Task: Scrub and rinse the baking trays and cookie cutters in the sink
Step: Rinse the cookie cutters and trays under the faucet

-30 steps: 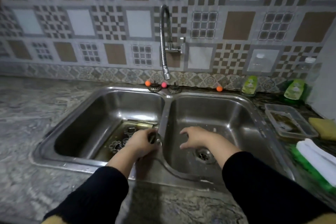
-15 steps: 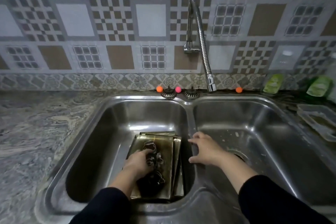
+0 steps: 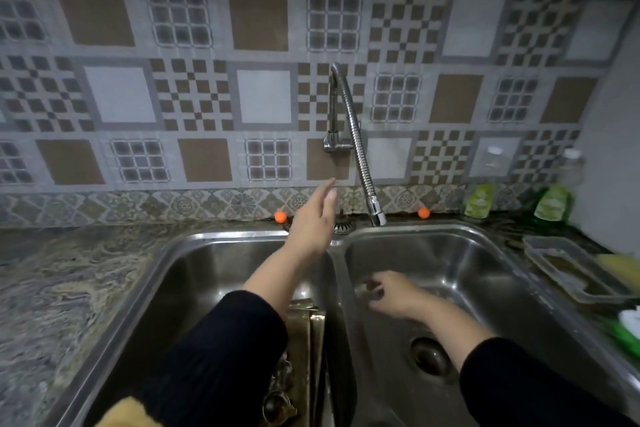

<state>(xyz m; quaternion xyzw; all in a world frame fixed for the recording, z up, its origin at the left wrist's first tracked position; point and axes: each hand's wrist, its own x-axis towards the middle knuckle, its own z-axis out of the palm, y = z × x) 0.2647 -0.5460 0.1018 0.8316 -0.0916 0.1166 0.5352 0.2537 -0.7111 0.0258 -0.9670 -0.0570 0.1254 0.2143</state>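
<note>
Stacked dark baking trays (image 3: 306, 329) lie in the left basin (image 3: 207, 263) of the steel sink, largely hidden under my left sleeve. Several metal cookie cutters (image 3: 278, 399) rest on them near the front. My left hand (image 3: 313, 220) is raised above the sink divider with fingers straight, just below the tap handle (image 3: 333, 145) and holding nothing. My right hand (image 3: 393, 293) is low in the right basin (image 3: 485, 274), fingers curled round a small round cookie cutter (image 3: 367, 288), which is blurred. The faucet spout (image 3: 377, 218) hangs over the right basin; no water runs.
The drain (image 3: 429, 355) sits at the right basin's bottom. On the right counter stand a clear plastic container (image 3: 554, 255), a yellow sponge (image 3: 620, 269) and two green soap bottles (image 3: 479, 201) (image 3: 552, 203). Marble counter (image 3: 69, 288) lies to the left.
My left hand let go of the cutters on the trays and rose toward the tap. My right hand moved off the divider into the right basin and now holds a cutter.
</note>
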